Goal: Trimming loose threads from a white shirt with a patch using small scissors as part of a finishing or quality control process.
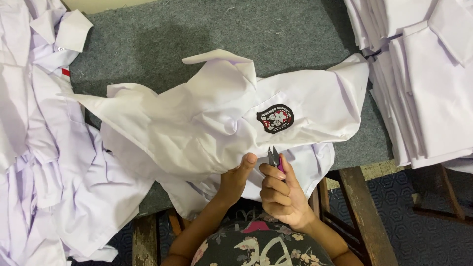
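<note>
A white shirt [207, 118] with a dark round chest badge [275, 118] lies crumpled on the grey felt table [162, 34]. My left hand [235, 178] pinches the shirt's near hem, thumb up against the cloth. Beside it, my right hand [281, 192] is closed around a small thread snipper with a pink handle [274, 158]. Its metal tips point up at the hem, just below the badge.
A loose heap of white shirts [39, 148] covers the left side and hangs over the table edge. A neat stack of folded white shirts [423, 79] sits at the right. A wooden frame [362, 212] and dark patterned floor [423, 236] show below.
</note>
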